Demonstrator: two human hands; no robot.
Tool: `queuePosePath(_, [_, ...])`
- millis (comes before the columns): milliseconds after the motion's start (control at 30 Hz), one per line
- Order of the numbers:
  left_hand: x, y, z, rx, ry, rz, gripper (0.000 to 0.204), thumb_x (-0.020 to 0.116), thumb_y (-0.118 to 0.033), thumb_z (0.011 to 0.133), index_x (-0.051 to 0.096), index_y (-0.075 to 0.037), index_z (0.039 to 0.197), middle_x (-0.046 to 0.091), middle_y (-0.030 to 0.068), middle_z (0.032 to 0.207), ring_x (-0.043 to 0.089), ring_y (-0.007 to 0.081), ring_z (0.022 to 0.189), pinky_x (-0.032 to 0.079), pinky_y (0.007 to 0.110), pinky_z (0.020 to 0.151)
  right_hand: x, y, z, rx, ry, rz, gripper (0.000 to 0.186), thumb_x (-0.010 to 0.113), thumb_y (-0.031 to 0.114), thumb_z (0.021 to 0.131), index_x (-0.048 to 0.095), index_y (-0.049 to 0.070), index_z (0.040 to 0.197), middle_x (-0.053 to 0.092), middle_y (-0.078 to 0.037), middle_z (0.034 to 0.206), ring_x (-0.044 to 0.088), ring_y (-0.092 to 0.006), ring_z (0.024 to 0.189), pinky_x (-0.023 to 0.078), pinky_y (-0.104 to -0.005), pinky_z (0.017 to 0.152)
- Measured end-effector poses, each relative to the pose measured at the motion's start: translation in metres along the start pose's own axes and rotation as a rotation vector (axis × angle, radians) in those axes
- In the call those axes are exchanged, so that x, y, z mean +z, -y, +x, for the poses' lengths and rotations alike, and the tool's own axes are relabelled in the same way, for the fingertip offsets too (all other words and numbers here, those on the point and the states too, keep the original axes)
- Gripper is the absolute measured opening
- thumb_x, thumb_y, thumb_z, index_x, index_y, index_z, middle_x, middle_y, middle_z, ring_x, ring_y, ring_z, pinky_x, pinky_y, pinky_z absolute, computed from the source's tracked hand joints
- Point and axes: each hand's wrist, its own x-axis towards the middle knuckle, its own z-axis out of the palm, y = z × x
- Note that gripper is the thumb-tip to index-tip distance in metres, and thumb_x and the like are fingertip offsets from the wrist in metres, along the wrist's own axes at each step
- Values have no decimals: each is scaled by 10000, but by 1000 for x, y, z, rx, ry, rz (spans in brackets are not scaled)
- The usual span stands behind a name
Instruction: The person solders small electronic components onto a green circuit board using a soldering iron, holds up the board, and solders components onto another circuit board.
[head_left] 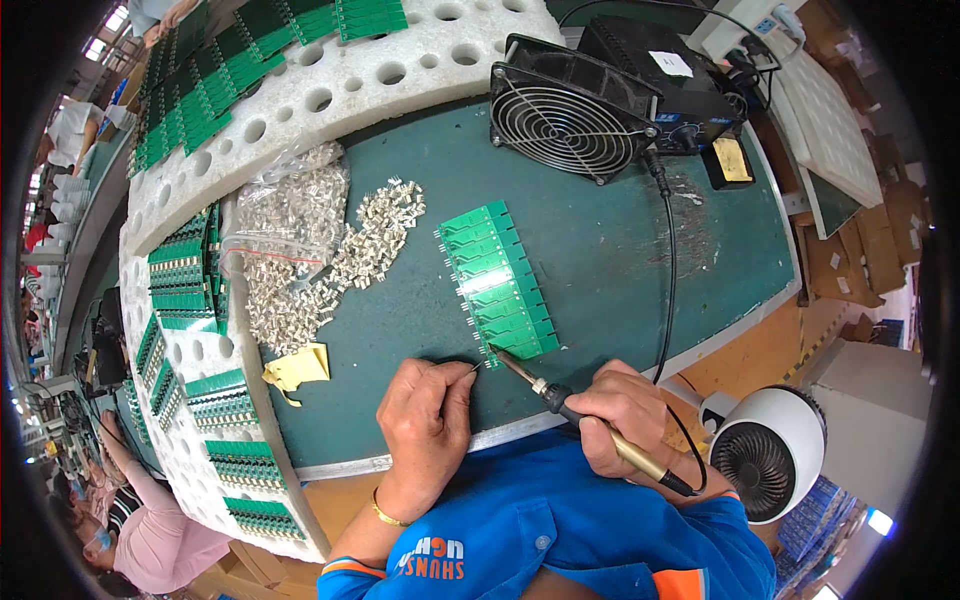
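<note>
A green circuit board panel point(497, 280) lies on the dark green mat, with a row of small pins or parts along its left edge. My right hand point(622, 415) is wrapped round a soldering iron point(553, 394), whose tip meets the panel's near left corner. Close to that corner, my left hand point(428, 408) is closed in a pinch on a thin solder wire point(478, 366) that points to the iron's tip. Left of the panel, small metal connectors point(375, 232) lie in a loose pile, some inside a clear plastic bag point(295, 200).
A black square fan point(570, 125) stands at the back, beside a black soldering station point(655, 75) whose cable runs down the right side. White foam trays point(390, 75) holding boards border the left and back. A yellow scrap point(298, 368) and a white fan point(768, 455) flank me.
</note>
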Motion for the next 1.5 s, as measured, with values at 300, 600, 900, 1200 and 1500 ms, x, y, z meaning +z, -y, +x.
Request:
queuePosePath(300, [-1, 0, 0, -1, 20, -1, 128, 739, 71, 775, 678, -12, 851, 589, 91, 738, 558, 213, 656, 453, 311, 590, 4, 0, -7, -31, -24, -12, 116, 678, 82, 815, 649, 12, 904, 606, -75, 633, 550, -224, 490, 445, -338, 517])
queuePosePath(600, [-2, 1, 0, 8, 31, -15, 133, 738, 75, 772, 679, -10, 855, 597, 94, 744, 563, 218, 666, 457, 315, 596, 2, 1, -7, -51, 5, -11, 158, 691, 127, 840, 649, 13, 943, 619, -80, 659, 554, -228, 501, 449, -339, 524])
queuePosePath(900, [-1, -1, 1, -2, 28, 3, 128, 737, 71, 772, 682, -12, 852, 588, 96, 737, 561, 223, 662, 454, 320, 589, 1, 1, -9, -46, 17, -10, 162, 682, 138, 858, 647, 7, 946, 630, -84, 674, 571, -228, 519, 457, -346, 531])
queuePosePath(1200, [0, 0, 2, 9, 30, 14, 124, 733, 74, 772, 684, -10, 847, 590, 101, 737, 567, 228, 662, 458, 320, 588, 0, 2, -10, -43, 27, -17, 164, 678, 135, 858, 636, 7, 953, 634, -89, 680, 573, -226, 519, 458, -346, 528])
queuePosePath(1500, [1, 0, 3, 33, 32, 30, 129, 732, 71, 770, 684, -15, 853, 582, 105, 728, 565, 232, 655, 455, 323, 579, 0, 3, -9, -31, 37, -3, 170, 681, 138, 862, 635, 4, 956, 634, -90, 682, 573, -229, 513, 462, -346, 527])
